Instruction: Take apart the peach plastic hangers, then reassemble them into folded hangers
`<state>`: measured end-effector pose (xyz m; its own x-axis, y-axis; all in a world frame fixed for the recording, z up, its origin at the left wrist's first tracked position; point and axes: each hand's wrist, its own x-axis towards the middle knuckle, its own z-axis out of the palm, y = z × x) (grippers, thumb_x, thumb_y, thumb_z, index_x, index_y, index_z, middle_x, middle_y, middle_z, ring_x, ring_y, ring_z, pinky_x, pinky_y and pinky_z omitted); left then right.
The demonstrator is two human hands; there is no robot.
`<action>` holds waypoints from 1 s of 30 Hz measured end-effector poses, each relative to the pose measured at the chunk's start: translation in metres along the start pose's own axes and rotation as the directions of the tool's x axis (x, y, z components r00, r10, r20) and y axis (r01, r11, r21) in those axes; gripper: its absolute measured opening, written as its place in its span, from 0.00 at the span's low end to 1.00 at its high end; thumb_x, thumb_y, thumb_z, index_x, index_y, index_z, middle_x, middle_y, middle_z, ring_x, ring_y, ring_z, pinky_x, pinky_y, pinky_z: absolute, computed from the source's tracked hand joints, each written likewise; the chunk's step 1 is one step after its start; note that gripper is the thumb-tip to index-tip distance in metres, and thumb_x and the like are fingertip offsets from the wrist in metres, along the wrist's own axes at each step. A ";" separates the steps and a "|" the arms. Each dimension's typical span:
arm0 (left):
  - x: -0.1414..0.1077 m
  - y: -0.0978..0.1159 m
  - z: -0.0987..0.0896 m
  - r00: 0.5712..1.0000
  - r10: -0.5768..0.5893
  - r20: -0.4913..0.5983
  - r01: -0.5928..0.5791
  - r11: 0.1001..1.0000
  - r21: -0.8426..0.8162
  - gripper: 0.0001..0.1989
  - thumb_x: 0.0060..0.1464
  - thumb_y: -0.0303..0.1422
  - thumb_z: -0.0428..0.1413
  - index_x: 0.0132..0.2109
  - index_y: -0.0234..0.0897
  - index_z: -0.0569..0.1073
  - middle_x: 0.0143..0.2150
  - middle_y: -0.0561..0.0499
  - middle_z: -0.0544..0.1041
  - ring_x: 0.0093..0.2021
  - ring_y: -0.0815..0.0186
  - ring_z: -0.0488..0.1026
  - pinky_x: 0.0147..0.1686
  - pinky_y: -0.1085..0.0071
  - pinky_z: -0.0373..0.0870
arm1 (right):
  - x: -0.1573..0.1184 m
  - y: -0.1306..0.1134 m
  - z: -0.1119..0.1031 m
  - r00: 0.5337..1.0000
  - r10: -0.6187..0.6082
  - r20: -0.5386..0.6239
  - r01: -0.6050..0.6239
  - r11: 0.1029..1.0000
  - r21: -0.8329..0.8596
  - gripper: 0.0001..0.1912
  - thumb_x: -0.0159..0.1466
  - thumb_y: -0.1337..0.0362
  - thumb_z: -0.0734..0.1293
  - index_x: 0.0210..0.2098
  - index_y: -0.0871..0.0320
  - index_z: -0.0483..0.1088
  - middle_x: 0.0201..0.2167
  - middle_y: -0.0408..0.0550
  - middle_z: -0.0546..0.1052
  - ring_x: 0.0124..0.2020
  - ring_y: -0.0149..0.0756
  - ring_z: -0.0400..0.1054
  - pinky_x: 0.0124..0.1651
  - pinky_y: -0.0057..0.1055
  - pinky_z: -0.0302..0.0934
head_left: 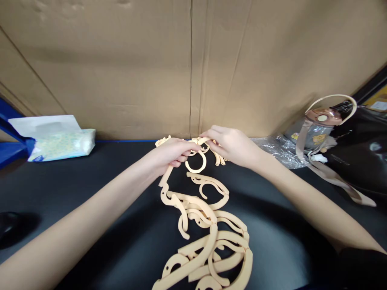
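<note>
Near the far edge of the black table, my left hand is closed on a beige hooked plastic piece, whose curved hook hangs below the fingers. My right hand pinches the same piece from the other side, close to the left fingertips. Part of the piece is hidden by the fingers. Several similar beige hooked pieces lie in a heap nearer to me, overlapping one another. More small beige parts lie behind and under my hands.
A tissue pack sits at the left, and a dark rounded object at the left edge. On the right are clear plastic wrap, a strapped bottle and a black bag. Cardboard stands behind.
</note>
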<state>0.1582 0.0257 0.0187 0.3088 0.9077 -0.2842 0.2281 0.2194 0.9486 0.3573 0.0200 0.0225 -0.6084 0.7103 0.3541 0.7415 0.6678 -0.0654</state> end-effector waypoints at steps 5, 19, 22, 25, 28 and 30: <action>0.000 0.000 -0.002 1.000 0.005 -0.006 -0.005 0.999 0.036 0.17 0.49 0.28 0.61 0.19 0.37 0.62 0.18 0.62 0.51 0.15 0.80 0.43 0.13 0.80 0.36 | -0.004 -0.013 0.014 0.984 -0.167 0.058 0.175 0.868 -0.465 0.17 0.70 0.75 0.53 0.50 0.64 0.69 0.39 0.54 0.76 0.38 0.41 0.71 0.31 0.33 0.52; -0.007 0.006 -0.003 0.991 0.063 -0.118 -0.052 0.994 0.096 0.20 0.47 0.31 0.62 0.17 0.38 0.60 0.17 0.60 0.52 0.15 0.78 0.46 0.15 0.77 0.40 | 0.018 0.042 0.036 0.906 0.417 0.064 -0.390 0.885 -0.253 0.18 0.70 0.69 0.52 0.38 0.62 0.73 0.36 0.59 0.81 0.33 0.43 0.74 0.31 0.33 0.55; -0.007 0.006 -0.005 0.991 0.089 -0.101 -0.080 0.993 0.090 0.23 0.47 0.34 0.62 0.17 0.39 0.55 0.18 0.60 0.51 0.16 0.77 0.46 0.16 0.76 0.41 | 0.021 0.042 0.045 0.890 0.449 0.076 -0.420 0.875 -0.241 0.16 0.68 0.69 0.56 0.36 0.61 0.75 0.36 0.58 0.81 0.35 0.43 0.74 0.32 0.32 0.57; -0.005 0.005 -0.009 0.989 0.124 -0.076 -0.117 0.989 0.094 0.23 0.46 0.36 0.63 0.17 0.38 0.57 0.19 0.58 0.53 0.17 0.77 0.48 0.17 0.76 0.40 | 0.023 0.037 0.055 0.876 0.478 0.062 -0.450 0.857 -0.252 0.16 0.68 0.67 0.58 0.36 0.63 0.76 0.36 0.60 0.81 0.36 0.44 0.75 0.32 0.32 0.57; -0.005 0.005 -0.012 0.987 0.148 -0.060 -0.142 0.986 0.090 0.22 0.45 0.37 0.64 0.18 0.37 0.60 0.20 0.57 0.55 0.18 0.77 0.48 0.17 0.75 0.38 | 0.025 0.034 0.062 0.872 0.487 0.053 -0.459 0.850 -0.260 0.15 0.68 0.65 0.60 0.35 0.63 0.78 0.34 0.62 0.81 0.36 0.46 0.75 0.32 0.33 0.58; -0.006 0.006 -0.014 0.987 0.150 -0.055 -0.146 0.986 0.082 0.22 0.45 0.37 0.65 0.18 0.37 0.60 0.19 0.57 0.55 0.17 0.77 0.48 0.17 0.75 0.38 | 0.025 0.033 0.065 0.869 0.492 0.043 -0.466 0.846 -0.258 0.14 0.67 0.64 0.62 0.34 0.63 0.78 0.33 0.62 0.81 0.36 0.47 0.75 0.32 0.33 0.58</action>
<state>0.1450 0.0266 0.0280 0.2880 0.9488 -0.1301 0.2559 0.0547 0.9652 0.3481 0.0741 -0.0314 -0.1763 0.9558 0.2355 0.9841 0.1766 0.0198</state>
